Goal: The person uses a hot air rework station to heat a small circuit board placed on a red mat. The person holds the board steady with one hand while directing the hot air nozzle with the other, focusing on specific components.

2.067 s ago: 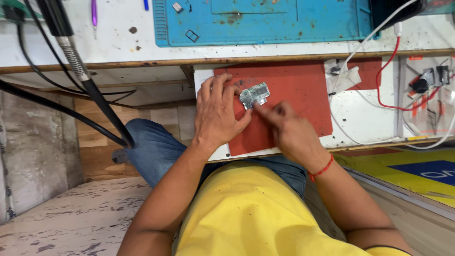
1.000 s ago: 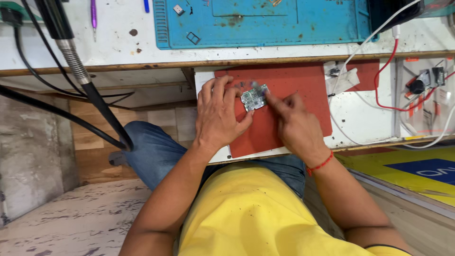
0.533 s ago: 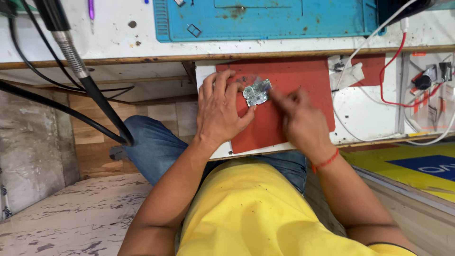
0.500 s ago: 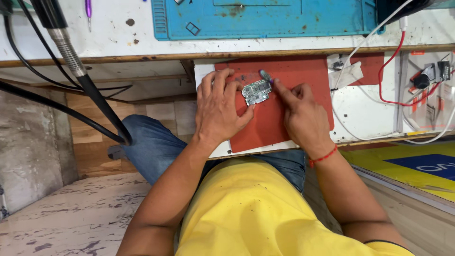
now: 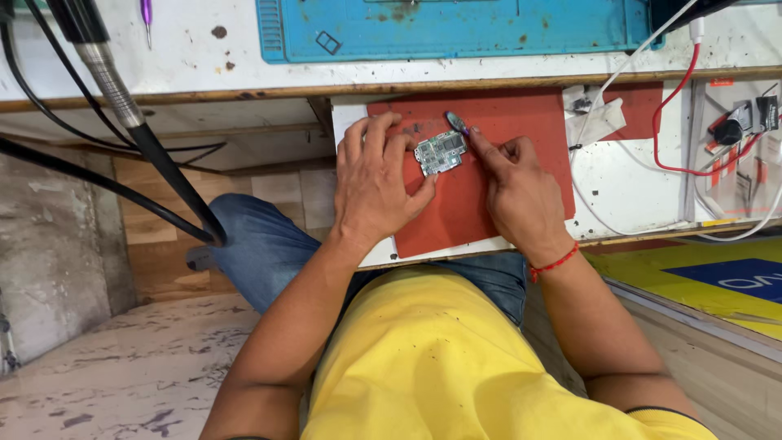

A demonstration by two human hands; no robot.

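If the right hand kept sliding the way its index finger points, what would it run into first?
The right hand points up and left along the red mat. Its fingertip already sits at a small dark oval piece beside the circuit board, so it would likely meet that first. Beyond is bare mat, then the white bench edge.
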